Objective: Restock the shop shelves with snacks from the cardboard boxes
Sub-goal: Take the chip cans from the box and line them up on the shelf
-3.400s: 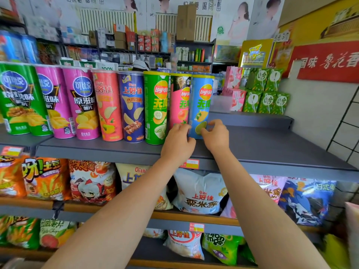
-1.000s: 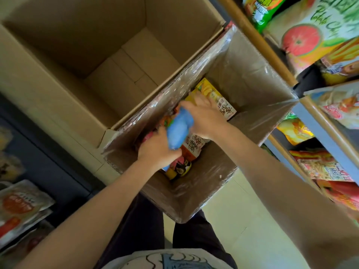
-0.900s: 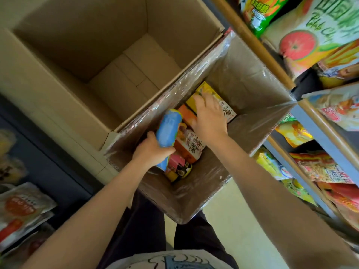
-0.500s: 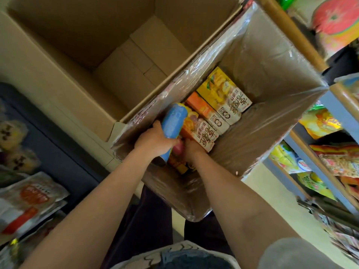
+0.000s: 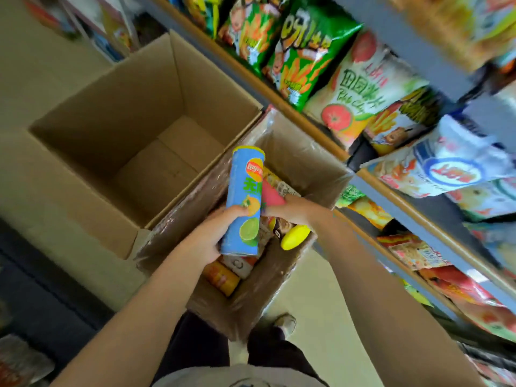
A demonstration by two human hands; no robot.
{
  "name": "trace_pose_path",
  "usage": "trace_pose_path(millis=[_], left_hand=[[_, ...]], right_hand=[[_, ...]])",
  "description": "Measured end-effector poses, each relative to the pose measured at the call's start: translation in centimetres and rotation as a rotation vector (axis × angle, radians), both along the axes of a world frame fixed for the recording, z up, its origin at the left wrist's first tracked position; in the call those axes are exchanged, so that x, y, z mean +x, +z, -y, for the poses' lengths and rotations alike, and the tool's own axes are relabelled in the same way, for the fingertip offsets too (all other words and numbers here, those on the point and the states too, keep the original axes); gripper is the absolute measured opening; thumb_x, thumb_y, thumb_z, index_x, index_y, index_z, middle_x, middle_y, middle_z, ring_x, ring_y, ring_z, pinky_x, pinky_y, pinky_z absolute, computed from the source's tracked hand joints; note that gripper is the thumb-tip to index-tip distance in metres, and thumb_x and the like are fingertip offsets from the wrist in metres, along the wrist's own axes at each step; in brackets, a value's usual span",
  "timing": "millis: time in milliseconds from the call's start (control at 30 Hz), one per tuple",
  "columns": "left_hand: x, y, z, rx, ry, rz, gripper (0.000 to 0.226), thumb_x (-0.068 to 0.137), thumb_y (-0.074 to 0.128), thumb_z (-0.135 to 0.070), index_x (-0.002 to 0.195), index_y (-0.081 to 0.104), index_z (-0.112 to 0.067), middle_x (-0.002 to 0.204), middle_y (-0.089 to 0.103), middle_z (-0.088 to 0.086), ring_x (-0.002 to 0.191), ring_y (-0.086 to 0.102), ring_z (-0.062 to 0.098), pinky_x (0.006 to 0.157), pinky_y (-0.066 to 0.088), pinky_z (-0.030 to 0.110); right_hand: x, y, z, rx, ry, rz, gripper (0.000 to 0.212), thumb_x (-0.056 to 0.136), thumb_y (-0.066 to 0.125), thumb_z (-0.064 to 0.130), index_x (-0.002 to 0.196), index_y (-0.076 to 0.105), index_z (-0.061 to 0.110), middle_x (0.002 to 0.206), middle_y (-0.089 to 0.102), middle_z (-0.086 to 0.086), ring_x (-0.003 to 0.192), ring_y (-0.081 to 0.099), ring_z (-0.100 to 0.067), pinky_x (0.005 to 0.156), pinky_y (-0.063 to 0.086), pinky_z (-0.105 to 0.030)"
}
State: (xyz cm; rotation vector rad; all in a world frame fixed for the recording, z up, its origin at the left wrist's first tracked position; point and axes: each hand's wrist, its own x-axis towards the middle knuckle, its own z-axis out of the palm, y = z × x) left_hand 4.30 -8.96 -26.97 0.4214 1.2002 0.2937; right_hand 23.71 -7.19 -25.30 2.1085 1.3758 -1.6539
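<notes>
cardboard box [image 5: 282,308] stood below the snack shelves [image 5: 315,127], part full. left hand [image 5: 208,238] had its fingers wrapped round a blue crisp tube [image 5: 244,202], lifted clear; right hand [image 5: 290,209] gripped a pink tube [image 5: 272,195] just above the box. picking step, i judged; next, carry both to a shelf.

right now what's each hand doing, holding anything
Left hand: gripping the blue chip can.
Right hand: gripping the pink can with a yellow lid.

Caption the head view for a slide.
Left hand lifts a blue chip can and right hand a pink can from the plastic-wrapped box.
</notes>
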Motion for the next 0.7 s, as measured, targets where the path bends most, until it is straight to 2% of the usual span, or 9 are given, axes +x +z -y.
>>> trace_pose_path(millis=[100, 167, 267, 367, 467, 533, 567, 633, 700], left_hand=[[3.3, 5.6, 0.0, 0.083, 0.064, 0.157, 0.024, 0.085, 0.064, -0.01, 0.108, 0.065, -0.018, 0.082, 0.077, 0.0, 0.068, 0.073, 0.014, 0.059, 0.061, 0.03], [5.4, 9.9, 0.1, 0.147, 0.078, 0.254, 0.031, 0.073, 0.069, -0.009, 0.102, 0.065, -0.018, 0.079, 0.077, 0.001, 0.065, 0.073, 0.015, 0.056, 0.06, 0.03], [8.7, 16.0, 0.7, 0.232, 0.085, 0.334, 0.03, 0.063, 0.071, -0.015, 0.092, 0.069, -0.017, 0.075, 0.076, 0.005, 0.06, 0.072, 0.018, 0.053, 0.06, 0.032], [12.4, 20.9, 2.4, 0.339, 0.046, 0.337, 0.049, 0.052, 0.072, -0.025, 0.1, 0.068, -0.017, 0.079, 0.076, 0.006, 0.063, 0.072, 0.02, 0.059, 0.06, 0.035], [16.5, 25.2, 5.2, 0.404, 0.001, 0.378, 0.044, 0.057, 0.072, -0.025, 0.099, 0.068, -0.014, 0.081, 0.075, 0.009, 0.064, 0.071, 0.022, 0.059, 0.06, 0.034], [19.3, 27.5, 7.4, 0.426, -0.012, 0.389, 0.035, 0.062, 0.067, -0.028, 0.093, 0.072, -0.012, 0.079, 0.075, 0.01, 0.062, 0.07, 0.023, 0.059, 0.06, 0.032], [20.7, 28.6, 8.6, 0.442, -0.022, 0.384, 0.034, 0.061, 0.069, -0.027, 0.091, 0.073, -0.012, 0.079, 0.074, 0.01, 0.062, 0.07, 0.023, 0.061, 0.059, 0.033], [23.4, 30.4, 10.7, 0.488, -0.046, 0.354, 0.042, 0.059, 0.071, -0.026, 0.099, 0.071, -0.011, 0.083, 0.074, 0.012, 0.065, 0.069, 0.025, 0.071, 0.057, 0.036], [26.2, 32.1, 13.1, 0.514, -0.1, 0.358, 0.041, 0.06, 0.071, -0.027, 0.097, 0.068, -0.011, 0.077, 0.074, 0.011, 0.06, 0.07, 0.024, 0.066, 0.058, 0.035]], right_hand=[[4.2, 5.4, 2.5, 0.19, -0.277, -0.16, 0.037, 0.085, 0.072, 0.043, 0.111, 0.072, 0.017, 0.103, 0.076, -0.002, 0.098, 0.072, -0.027, 0.087, 0.055, -0.037], [6.2, 9.2, 4.9, 0.309, -0.456, -0.276, 0.047, 0.083, 0.076, 0.044, 0.122, 0.064, 0.02, 0.106, 0.076, 0.0, 0.092, 0.074, -0.019, 0.086, 0.058, -0.039], [8.2, 15.4, 9.4, 0.534, -0.559, -0.392, 0.042, 0.097, 0.062, 0.03, 0.136, 0.047, 0.025, 0.114, 0.068, 0.01, 0.09, 0.071, 0.001, 0.072, 0.056, -0.018], [11.5, 19.8, 13.5, 0.884, -0.48, -0.301, 0.046, 0.107, 0.038, 0.032, 0.152, 0.034, 0.028, 0.142, 0.048, 0.02, 0.122, 0.052, 0.006, 0.1, 0.042, -0.012], [16.0, 23.3, 17.3, 1.112, -0.392, -0.198, 0.049, 0.106, 0.029, -0.001, 0.149, 0.039, 0.019, 0.129, 0.064, 0.0, 0.104, 0.063, -0.003, 0.087, 0.048, -0.012], [18.5, 25.6, 20.4, 1.174, -0.284, -0.146, 0.07, 0.096, 0.039, 0.0, 0.147, 0.038, 0.047, 0.133, 0.061, -0.017, 0.111, 0.064, -0.02, 0.094, 0.052, -0.029], [19.9, 26.5, 21.7, 1.199, -0.23, -0.064, 0.073, 0.093, 0.045, 0.004, 0.146, 0.035, 0.053, 0.137, 0.059, -0.013, 0.117, 0.062, -0.022, 0.098, 0.051, -0.034], [22.7, 28.0, 24.1, 1.261, -0.135, 0.076, 0.075, 0.088, 0.057, 0.012, 0.15, 0.033, 0.046, 0.136, 0.056, 0.004, 0.12, 0.059, -0.015, 0.098, 0.047, -0.026], [25.1, 29.5, 26.3, 1.344, -0.066, 0.292, 0.079, 0.086, 0.065, 0.015, 0.15, 0.032, 0.047, 0.122, 0.048, 0.006, 0.109, 0.057, -0.016, 0.089, 0.046, -0.023]])
